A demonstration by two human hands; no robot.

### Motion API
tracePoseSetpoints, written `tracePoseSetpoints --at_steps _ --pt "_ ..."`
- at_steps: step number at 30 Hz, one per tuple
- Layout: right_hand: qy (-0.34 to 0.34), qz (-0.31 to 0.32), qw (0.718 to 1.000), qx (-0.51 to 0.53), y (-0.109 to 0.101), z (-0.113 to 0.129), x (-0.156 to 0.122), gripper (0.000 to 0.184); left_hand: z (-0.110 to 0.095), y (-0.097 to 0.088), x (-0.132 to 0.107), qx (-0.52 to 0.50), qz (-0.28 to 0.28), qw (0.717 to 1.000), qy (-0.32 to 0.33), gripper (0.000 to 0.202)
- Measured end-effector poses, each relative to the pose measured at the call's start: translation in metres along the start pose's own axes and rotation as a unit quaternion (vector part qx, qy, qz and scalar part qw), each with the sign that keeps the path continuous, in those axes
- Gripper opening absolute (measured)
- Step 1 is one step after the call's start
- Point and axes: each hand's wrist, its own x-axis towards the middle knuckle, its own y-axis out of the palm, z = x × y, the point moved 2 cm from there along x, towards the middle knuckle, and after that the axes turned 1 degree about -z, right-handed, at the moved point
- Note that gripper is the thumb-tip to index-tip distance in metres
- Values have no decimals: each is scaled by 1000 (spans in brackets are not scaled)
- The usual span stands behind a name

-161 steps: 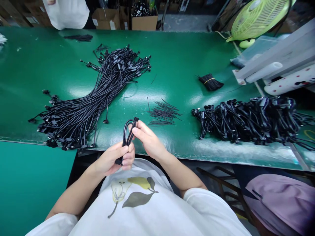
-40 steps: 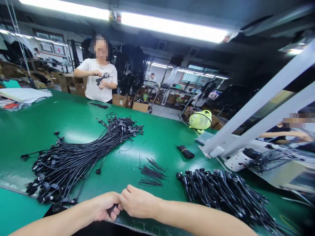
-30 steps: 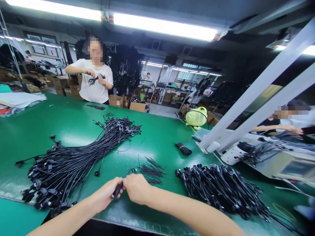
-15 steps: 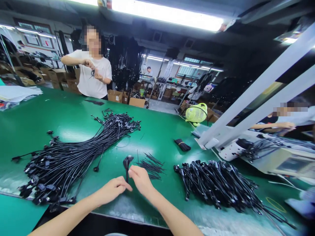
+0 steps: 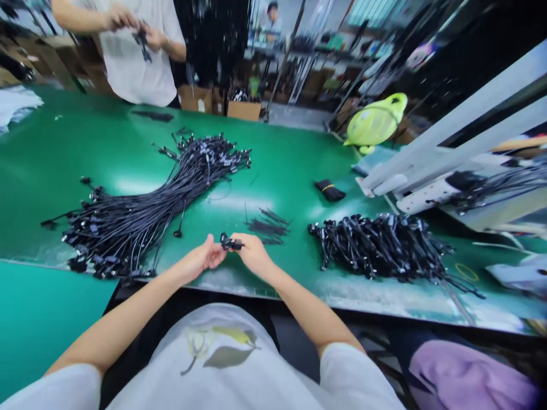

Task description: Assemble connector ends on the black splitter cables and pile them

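Note:
My left hand (image 5: 200,260) and my right hand (image 5: 253,253) meet above the near edge of the green table (image 5: 299,165). Between them they pinch a small folded black cable (image 5: 229,243), the right hand's fingers closed on its bundled end. The left hand's fingertips touch the same cable from the left. Just beyond my right hand lies a scatter of thin black ties (image 5: 268,223). The picture is smeared by head motion.
A long pile of loose black cables (image 5: 141,205) lies to the left; a heap of bundled cables (image 5: 380,245) sits to the right. A banded black tie bundle (image 5: 329,189), a green fan (image 5: 376,122) and a white frame (image 5: 448,142) stand farther right. A person in a white shirt (image 5: 132,51) works across the table.
The camera has tipped down, so my shirt shows again. My hands have drawn nearer, and the cable, held upright half a second ago, now lies sideways between my fingers.

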Motion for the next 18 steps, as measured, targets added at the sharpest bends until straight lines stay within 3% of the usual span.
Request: tracePoseSetpoints --at_steps 5,10,14,18 --pt "-55 68 994 59 6 9 -12 32 1 -3 1 -102 -8 994 25 47" --pt "9 96 995 -38 6 5 -15 31 -5 9 -4 -155 -4 988 2 46" --pt "-21 29 974 -223 -3 15 -30 37 -1 8 4 -99 -38 994 36 50" --pt "-149 -66 917 -364 -13 30 -42 42 3 7 10 7 -44 997 59 44"
